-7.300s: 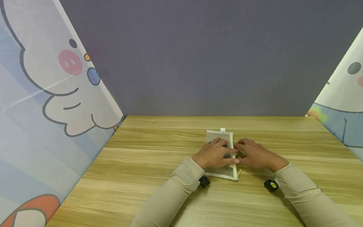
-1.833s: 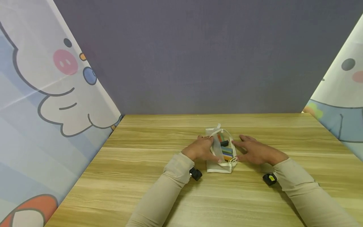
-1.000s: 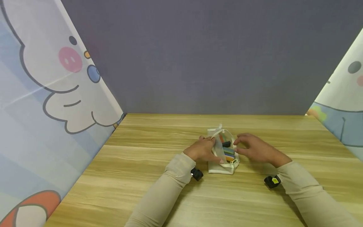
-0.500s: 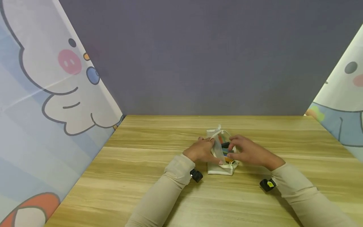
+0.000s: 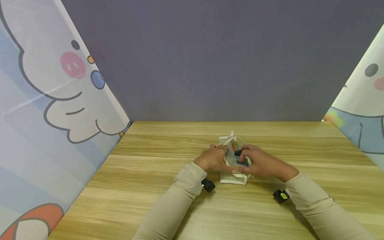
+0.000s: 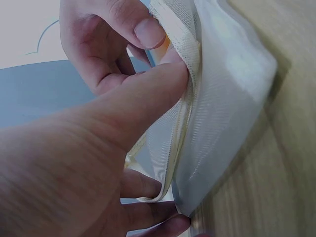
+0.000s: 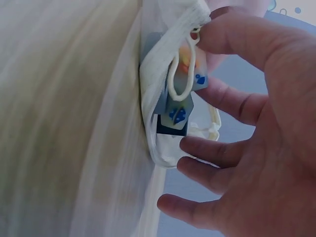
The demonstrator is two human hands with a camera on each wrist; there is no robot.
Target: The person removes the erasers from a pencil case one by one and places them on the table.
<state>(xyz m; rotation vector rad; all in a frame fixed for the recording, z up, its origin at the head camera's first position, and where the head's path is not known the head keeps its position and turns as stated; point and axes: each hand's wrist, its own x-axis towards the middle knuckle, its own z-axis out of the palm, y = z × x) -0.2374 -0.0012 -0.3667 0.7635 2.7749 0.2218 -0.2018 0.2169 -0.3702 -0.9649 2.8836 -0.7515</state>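
Note:
A white mesh zipper pouch lies on the table with its mouth spread. Inside are several small coloured blocks, with orange, blue, green and black surfaces. My left hand holds back the pouch's left edge; in the left wrist view its thumb is tucked under the zip tape. My right hand reaches into the mouth, thumb and index finger at the blocks. In the right wrist view these two flank a block with orange and blue marks; I cannot tell whether they pinch it.
The wood-grain table runs back to a grey panel. Cartoon-printed sheets stand at the left and right. A white cord loop hangs at the pouch's zip end.
The pouch lay flat, both hands at its zip side; later its mouth was spread, showing the blocks. In the last second my right hand moved left into the mouth while my left stayed.

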